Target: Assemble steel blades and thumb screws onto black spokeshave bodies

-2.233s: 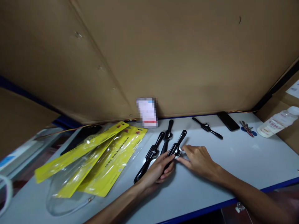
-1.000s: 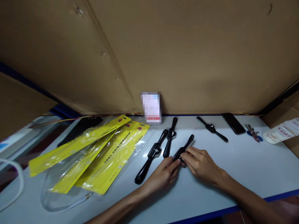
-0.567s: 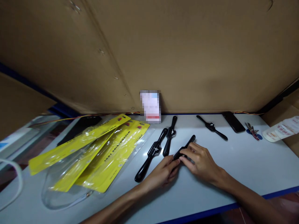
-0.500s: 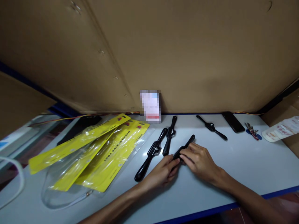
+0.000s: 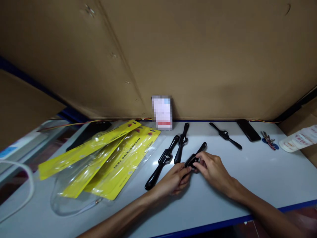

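Observation:
A black spokeshave (image 5: 190, 160) is held slanted just above the table, its far handle pointing up and right. My left hand (image 5: 177, 178) is closed round the near end, thumb along the top. The fingers and thumb of my right hand (image 5: 211, 168) are pinched at the middle of the tool, partly covering it. To the left lie a second spokeshave (image 5: 165, 157), beside my left hand, and a third spokeshave (image 5: 182, 141) just behind it. Another, smaller-looking spokeshave (image 5: 224, 134) rests farther back on the right.
Several yellow-backed clear plastic sleeves (image 5: 123, 165) overlap on the left, near a white cable (image 5: 31, 185). A blurred-out upright panel (image 5: 163, 112) leans on the cardboard wall (image 5: 203, 59). A dark phone (image 5: 248, 130), keys (image 5: 269, 141) and a white container (image 5: 296, 141) lie at right.
My right hand's fingers have lifted slightly and shifted right on the held spokeshave, showing more of its middle. The view has shifted a little, moving the scene slightly right.

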Motion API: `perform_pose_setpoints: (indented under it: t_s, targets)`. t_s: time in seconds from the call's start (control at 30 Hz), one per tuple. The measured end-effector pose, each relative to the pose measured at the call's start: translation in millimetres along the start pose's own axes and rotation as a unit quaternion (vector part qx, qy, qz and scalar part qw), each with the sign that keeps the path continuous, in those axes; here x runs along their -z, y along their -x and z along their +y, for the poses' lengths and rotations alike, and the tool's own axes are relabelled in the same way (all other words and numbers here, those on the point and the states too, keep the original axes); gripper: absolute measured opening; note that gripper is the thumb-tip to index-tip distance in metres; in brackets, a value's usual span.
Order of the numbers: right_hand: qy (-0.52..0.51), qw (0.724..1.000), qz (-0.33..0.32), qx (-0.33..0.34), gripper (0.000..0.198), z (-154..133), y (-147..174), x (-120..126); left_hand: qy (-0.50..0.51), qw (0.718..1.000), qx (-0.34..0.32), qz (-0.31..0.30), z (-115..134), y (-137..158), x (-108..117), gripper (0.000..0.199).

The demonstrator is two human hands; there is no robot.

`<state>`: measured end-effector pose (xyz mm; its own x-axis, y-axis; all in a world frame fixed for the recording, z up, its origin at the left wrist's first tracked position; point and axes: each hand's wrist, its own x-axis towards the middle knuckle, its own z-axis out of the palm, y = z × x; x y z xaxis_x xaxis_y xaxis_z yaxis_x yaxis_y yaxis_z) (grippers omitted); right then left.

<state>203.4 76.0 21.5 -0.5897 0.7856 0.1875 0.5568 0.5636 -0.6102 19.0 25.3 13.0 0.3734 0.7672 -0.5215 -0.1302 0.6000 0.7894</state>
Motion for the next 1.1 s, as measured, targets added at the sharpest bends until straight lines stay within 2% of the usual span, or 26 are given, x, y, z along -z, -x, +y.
perform_pose_setpoints:
  t_s: [0.03, 0.07, 0.17, 0.27, 0.37, 0.43, 0.57, 0.8, 1.1]
  targets:
    - [0.008, 1.0, -0.009, -0.003, 0.004, 0.7, -0.1, -0.7, -0.002, 1.0, 0.001, 0.0, 0.0, 0.1, 0.2, 0.042]
    - [0.02, 1.0, -0.018, 0.006, 0.008, 1.2, -0.1, -1.1, -0.003, 1.0, 0.001, 0.0, -0.1, -0.1, 0.5, 0.042]
    - [0.084, 0.993, -0.041, 0.079, 0.02, 1.3, -0.3, 0.2, -0.004, 1.0, 0.002, 0.003, -2.2, -1.9, 1.6, 0.042]
    - [0.16, 0.973, -0.061, 0.154, 0.026, 0.3, -0.5, 3.5, -0.001, 1.0, -0.001, 0.005, -6.5, -5.3, 2.8, 0.041]
    - [0.191, 0.961, -0.082, 0.182, 0.028, -1.4, -1.3, 5.8, 0.004, 1.0, -0.007, -0.002, -10.5, -8.2, 3.6, 0.042]
    - [0.159, 0.97, -0.091, 0.162, 0.025, -2.9, -2.0, 6.0, 0.008, 1.0, -0.015, -0.007, -11.7, -8.8, 3.9, 0.042]
    - [0.042, 0.992, -0.092, 0.081, 0.016, -4.7, -2.5, 4.8, 0.008, 1.0, -0.022, -0.014, -10.5, -7.2, 3.9, 0.039]
    - [-0.057, 0.996, -0.069, 0.011, 0.013, -3.8, -4.3, 2.2, -0.006, 0.999, -0.026, -0.019, -8.0, -6.1, 2.2, 0.04]
    - [-0.105, 0.993, -0.049, -0.017, 0.011, -5.3, -6.2, -4.0, -0.001, 1.0, -0.004, -0.003, -6.7, -5.2, 1.0, 0.037]
